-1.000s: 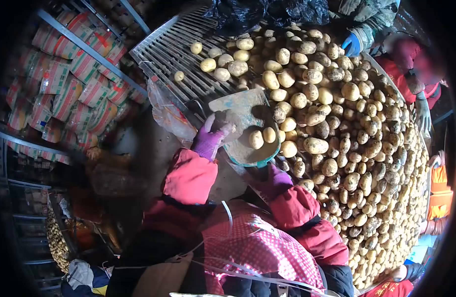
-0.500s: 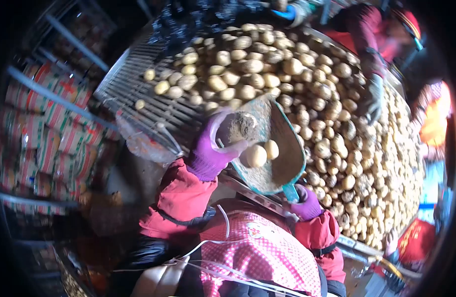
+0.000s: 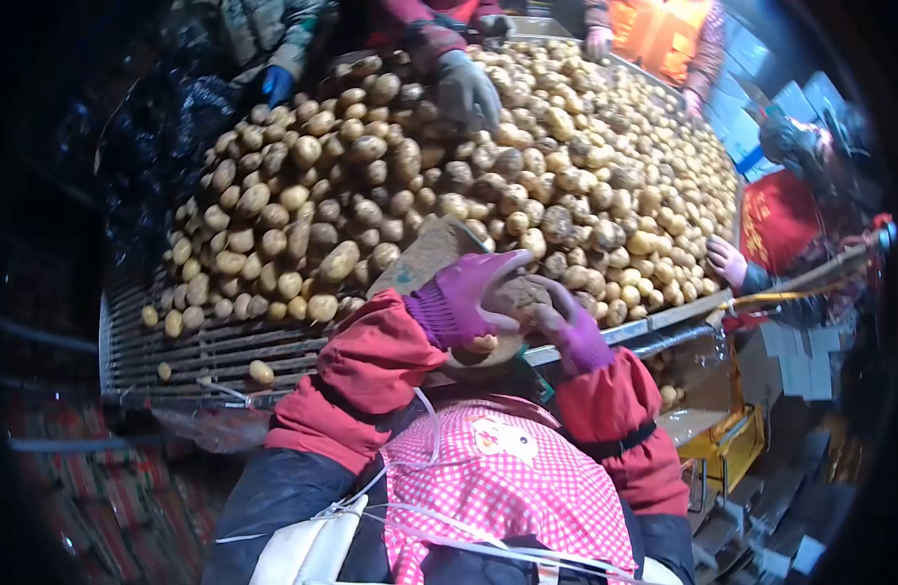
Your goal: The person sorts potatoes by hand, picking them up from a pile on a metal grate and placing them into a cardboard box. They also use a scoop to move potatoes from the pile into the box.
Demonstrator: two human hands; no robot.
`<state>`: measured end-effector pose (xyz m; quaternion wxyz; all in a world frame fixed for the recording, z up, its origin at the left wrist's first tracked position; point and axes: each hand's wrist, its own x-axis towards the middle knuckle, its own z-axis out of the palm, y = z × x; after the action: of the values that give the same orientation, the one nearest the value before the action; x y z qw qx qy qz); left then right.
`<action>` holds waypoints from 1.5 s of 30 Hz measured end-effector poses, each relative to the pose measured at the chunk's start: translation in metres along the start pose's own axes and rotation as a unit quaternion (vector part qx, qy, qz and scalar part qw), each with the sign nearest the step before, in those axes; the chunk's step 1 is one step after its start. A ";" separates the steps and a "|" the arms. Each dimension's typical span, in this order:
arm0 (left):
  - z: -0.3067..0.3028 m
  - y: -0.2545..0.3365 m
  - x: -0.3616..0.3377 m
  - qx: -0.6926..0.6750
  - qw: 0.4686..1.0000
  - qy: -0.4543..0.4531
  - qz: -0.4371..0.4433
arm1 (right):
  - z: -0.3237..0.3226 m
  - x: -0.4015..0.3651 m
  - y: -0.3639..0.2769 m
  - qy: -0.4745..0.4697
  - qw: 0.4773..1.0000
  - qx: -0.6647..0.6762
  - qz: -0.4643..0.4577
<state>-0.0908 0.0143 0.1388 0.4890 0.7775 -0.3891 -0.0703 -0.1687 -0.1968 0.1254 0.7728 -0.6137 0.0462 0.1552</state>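
Note:
My left hand (image 3: 468, 297), in a purple glove, curls around a dirt-caked potato (image 3: 515, 297) in front of my chest. The gloved fingers of my right hand (image 3: 573, 330) press on the potato's other side. Beneath both hands lies a dusty scoop (image 3: 429, 255) with a green rim, largely covered by my hands and sleeves. Inside it, a small potato (image 3: 482, 344) shows under my left hand. A large heap of potatoes (image 3: 371, 210) spreads just beyond the scoop.
The heap rests on a slatted metal table (image 3: 215, 356) with loose potatoes at its left end. Across it, a co-worker's grey-gloved hand (image 3: 468, 93) touches the potatoes. Another person's hand (image 3: 727, 261) is at the right edge. Black plastic (image 3: 161, 127) lies at the far left.
My right hand has let go of the scoop's handle and joined my left on the dirt-caked potato. The view has turned, bringing the heap in front of me.

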 end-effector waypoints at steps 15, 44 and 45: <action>0.042 -0.015 0.078 -0.033 0.995 0.089 -0.011 | -0.043 0.056 0.109 0.118 0.989 0.057 -0.070; 0.011 -0.087 0.146 0.148 0.984 -0.013 -0.101 | -0.009 0.125 -0.034 0.272 0.811 0.479 0.197; 0.006 -0.090 0.148 0.126 0.986 -0.038 -0.099 | -0.007 0.122 -0.040 0.296 0.789 0.485 0.233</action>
<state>0.0563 -0.0704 0.1025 0.3629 0.8642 -0.3342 -0.0983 -0.0399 -0.1894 0.1290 0.8577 -0.1447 0.4834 0.0984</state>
